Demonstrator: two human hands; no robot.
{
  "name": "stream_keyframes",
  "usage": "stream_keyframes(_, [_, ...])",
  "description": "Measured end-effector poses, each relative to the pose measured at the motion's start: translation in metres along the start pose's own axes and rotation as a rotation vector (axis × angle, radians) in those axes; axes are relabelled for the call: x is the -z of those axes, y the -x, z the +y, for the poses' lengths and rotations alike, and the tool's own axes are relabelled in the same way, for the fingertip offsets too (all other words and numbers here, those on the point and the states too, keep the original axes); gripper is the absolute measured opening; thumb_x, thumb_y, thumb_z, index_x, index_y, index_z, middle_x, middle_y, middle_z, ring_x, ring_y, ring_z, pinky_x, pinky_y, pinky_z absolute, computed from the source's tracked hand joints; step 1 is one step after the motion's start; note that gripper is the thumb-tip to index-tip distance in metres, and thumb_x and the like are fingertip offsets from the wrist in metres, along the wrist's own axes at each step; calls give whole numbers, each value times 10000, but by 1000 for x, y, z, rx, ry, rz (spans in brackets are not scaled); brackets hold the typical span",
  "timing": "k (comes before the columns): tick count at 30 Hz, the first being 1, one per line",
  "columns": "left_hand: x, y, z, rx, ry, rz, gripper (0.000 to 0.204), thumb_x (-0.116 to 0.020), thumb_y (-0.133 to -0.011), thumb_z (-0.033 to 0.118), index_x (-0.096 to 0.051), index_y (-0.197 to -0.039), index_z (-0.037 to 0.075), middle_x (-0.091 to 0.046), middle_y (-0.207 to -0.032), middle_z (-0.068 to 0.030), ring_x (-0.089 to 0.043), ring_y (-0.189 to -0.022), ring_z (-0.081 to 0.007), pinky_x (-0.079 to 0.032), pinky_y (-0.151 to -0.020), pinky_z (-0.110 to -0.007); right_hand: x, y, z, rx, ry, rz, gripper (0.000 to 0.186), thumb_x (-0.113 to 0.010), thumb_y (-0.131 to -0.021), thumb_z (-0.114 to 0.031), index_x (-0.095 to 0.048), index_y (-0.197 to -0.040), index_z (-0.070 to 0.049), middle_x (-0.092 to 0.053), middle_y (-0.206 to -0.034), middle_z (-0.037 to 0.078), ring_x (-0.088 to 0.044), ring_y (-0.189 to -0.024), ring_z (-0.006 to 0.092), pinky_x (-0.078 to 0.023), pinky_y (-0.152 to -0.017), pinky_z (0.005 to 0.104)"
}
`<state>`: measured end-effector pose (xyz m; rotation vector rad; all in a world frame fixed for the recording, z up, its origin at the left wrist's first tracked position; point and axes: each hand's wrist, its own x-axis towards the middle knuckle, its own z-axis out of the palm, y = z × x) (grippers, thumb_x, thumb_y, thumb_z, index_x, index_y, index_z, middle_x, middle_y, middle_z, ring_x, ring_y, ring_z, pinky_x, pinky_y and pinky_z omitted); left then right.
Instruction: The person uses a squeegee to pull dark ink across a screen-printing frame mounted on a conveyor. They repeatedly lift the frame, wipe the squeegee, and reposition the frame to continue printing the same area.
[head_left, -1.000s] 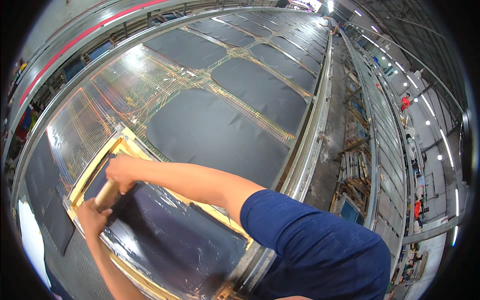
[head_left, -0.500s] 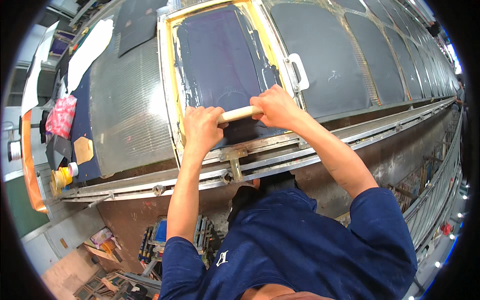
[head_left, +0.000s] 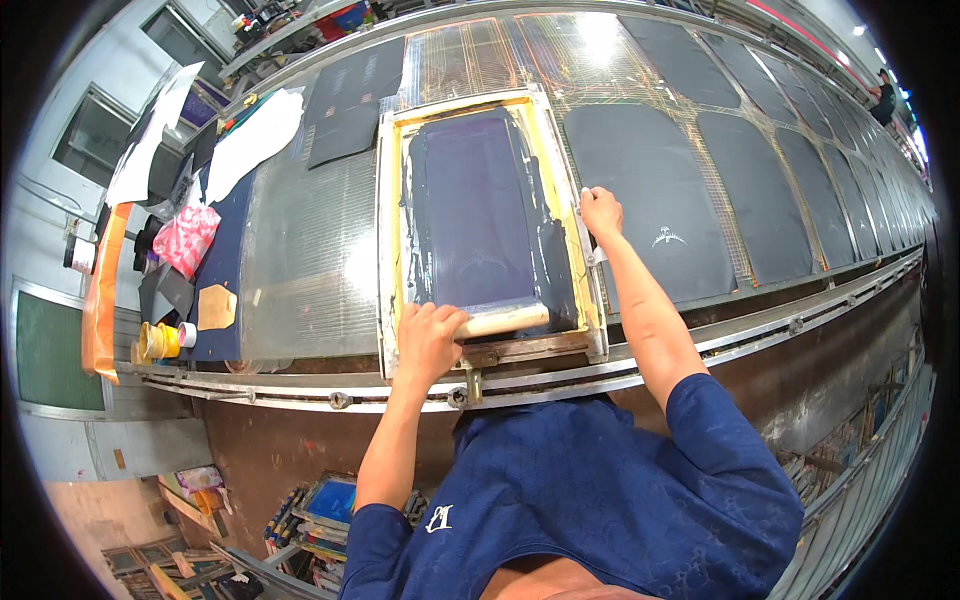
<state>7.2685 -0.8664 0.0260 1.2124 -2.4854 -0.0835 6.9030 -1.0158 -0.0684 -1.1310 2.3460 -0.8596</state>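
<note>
A screen-printing frame [head_left: 388, 235] with yellow-taped inner edges lies on the long table. Dark ink smears line the sides of its purple-blue mesh [head_left: 475, 200]. At the frame's near end lies a squeegee [head_left: 508, 319] with a pale wooden handle. My left hand [head_left: 430, 340] has its fingers wrapped over the squeegee's left end. My right hand [head_left: 603, 211] is closed on the white side handle of the frame, at its right edge; the fingers hide most of that handle. Right of the frame lies a dark panel [head_left: 640, 190] bearing a small pale print.
More dark panels [head_left: 745, 185] run along the table to the right. A metal rail [head_left: 700, 352] follows its near edge. At the left are a pink-and-white bag [head_left: 187, 238], a yellow container [head_left: 158, 341] and white sheets [head_left: 255, 135]. A person [head_left: 883, 98] stands far right.
My right hand has left the squeegee and taken hold of the frame's side handle. My left hand still grips the squeegee's left end. The view has shifted, showing more of the table's far side.
</note>
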Motion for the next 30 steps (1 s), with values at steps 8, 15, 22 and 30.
stream_keyframes(8, [-27, 58, 39, 31, -66, 48, 434, -710, -584, 73, -710, -1013, 135, -713, -1024, -8, -596, -865, -288, -415, -824, -451, -4, 21, 10, 226, -205, 101, 155, -661, -901, -277, -713, -969, -147, -725, -968, 179, -684, -949, 417, -537, -870, 495])
stream_keyframes(15, [-9, -3, 26, 22, -87, -154, 564, -747, -649, 135, -713, -1211, 177, -712, -1180, -109, -647, -965, -378, -502, -882, -512, 68, 54, -11, 55, -384, 19, 235, -616, -932, -313, -679, -996, -96, -690, -764, 228, -685, -781, 457, -532, -742, 536])
stream_keyframes(22, [-39, -149, -96, -63, -33, 195, 461, -720, -648, 40, -713, -1102, 116, -713, -1126, -70, -618, -983, -329, -439, -872, -457, 39, 50, -32, 196, -367, 117, 158, -659, -917, -226, -701, -954, -78, -736, -867, 176, -727, -790, 355, -563, -727, 421])
stream_keyframes(30, [-64, -329, -222, -91, -195, 310, 223, -676, -719, 35, -728, -896, 161, -720, -895, 11, -641, -851, -248, -426, -778, -434, 20, 37, -16, 166, -326, 99, 196, -716, -917, -233, -722, -972, -45, -699, -670, 84, -596, -539, 190, -474, -555, 331])
